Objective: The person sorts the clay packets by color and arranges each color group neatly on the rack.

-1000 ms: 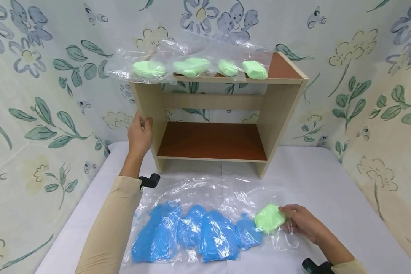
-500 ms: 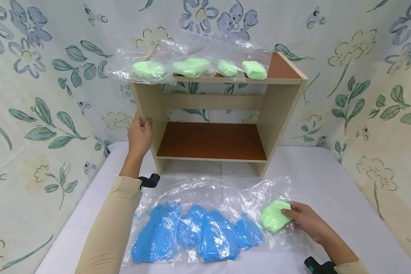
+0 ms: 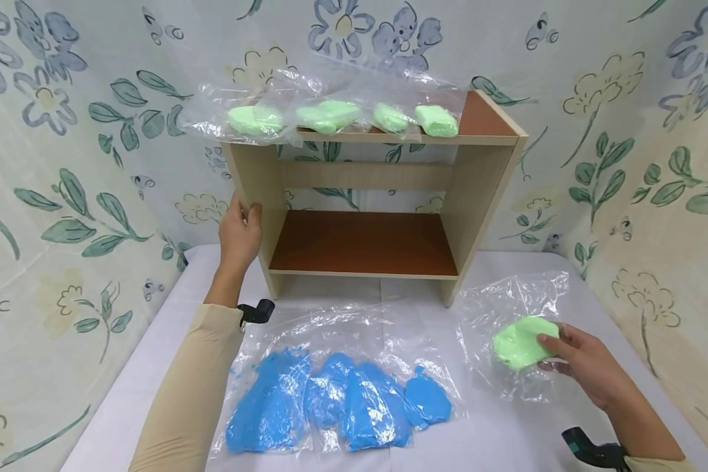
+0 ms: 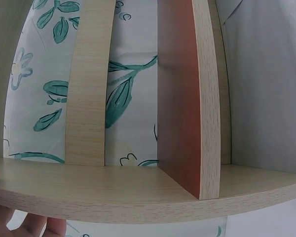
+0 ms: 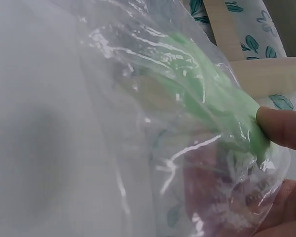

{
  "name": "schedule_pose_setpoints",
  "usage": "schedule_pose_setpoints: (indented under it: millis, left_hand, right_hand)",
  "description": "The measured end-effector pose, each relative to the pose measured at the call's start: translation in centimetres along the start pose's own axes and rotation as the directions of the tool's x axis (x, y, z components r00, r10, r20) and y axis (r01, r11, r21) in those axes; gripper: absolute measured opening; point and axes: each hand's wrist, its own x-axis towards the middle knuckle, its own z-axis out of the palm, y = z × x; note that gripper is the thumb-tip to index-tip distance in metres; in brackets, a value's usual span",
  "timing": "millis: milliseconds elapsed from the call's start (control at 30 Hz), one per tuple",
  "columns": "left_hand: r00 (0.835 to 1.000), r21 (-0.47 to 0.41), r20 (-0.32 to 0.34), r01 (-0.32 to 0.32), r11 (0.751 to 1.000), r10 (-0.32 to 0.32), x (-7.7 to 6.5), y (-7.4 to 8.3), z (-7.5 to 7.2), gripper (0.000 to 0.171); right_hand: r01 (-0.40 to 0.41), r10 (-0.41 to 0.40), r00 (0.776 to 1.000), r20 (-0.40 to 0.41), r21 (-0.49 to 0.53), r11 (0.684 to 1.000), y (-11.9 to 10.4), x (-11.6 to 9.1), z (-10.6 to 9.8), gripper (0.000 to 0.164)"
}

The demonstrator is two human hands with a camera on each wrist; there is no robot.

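Observation:
My right hand (image 3: 584, 364) pinches a clear plastic bag with a flattened green lump (image 3: 525, 342) inside, held over the right part of the table. In the right wrist view the thumb presses on the green lump (image 5: 212, 94) through the film, with fingers behind it. My left hand (image 3: 240, 233) grips the left side panel of a small wooden shelf (image 3: 362, 270). In the left wrist view, the thumb lies on one side of the panel (image 4: 113, 192) and the fingers (image 4: 32, 224) curl round the other. Several clear bags with blue lumps (image 3: 377, 406) lie in front of the shelf.
Along the shelf's top, several bagged green lumps (image 3: 329, 117) sit in a row, the leftmost bag overhanging the left end. The lower brown shelf board (image 3: 362, 242) is bare. A white cloth (image 3: 507, 432) covers the table, and floral fabric (image 3: 643, 216) stands behind and at both sides.
My right hand has lifted the bagged green lump away from the blue bags, moving it right and towards the back. The left hand keeps its hold on the shelf panel.

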Motion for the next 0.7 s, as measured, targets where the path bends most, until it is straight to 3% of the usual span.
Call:
schedule_pose_setpoints:
  millis: [233,433,633,700]
  left_hand:
    - [0.999,0.003,0.012,0.032,0.999,-0.032,-0.1,-0.1,-0.2,0.046]
    - [0.999,0.001,0.015,0.048,0.999,-0.048,-0.3,-0.2,-0.3,0.046]
    - [0.998,0.005,0.019,0.055,0.998,-0.055,-0.3,-0.2,-0.3,0.047]
    - [0.998,0.007,0.018,0.054,0.999,-0.054,-0.3,-0.2,-0.3,0.047]
  right_hand:
    - [0.091,-0.089,0.995,-0.05,0.046,0.995,-0.2,-0.3,-1.2,0.06]
    - [0.191,-0.174,0.977,-0.127,0.135,0.972,-0.4,-0.4,-2.2,0.017]
    - [0.241,-0.199,0.96,-0.196,0.219,0.946,-1.1,-0.7,-3.9,0.025]
    - [0.232,-0.182,0.958,-0.222,0.223,0.947,-1.5,-0.6,-4.5,0.04]
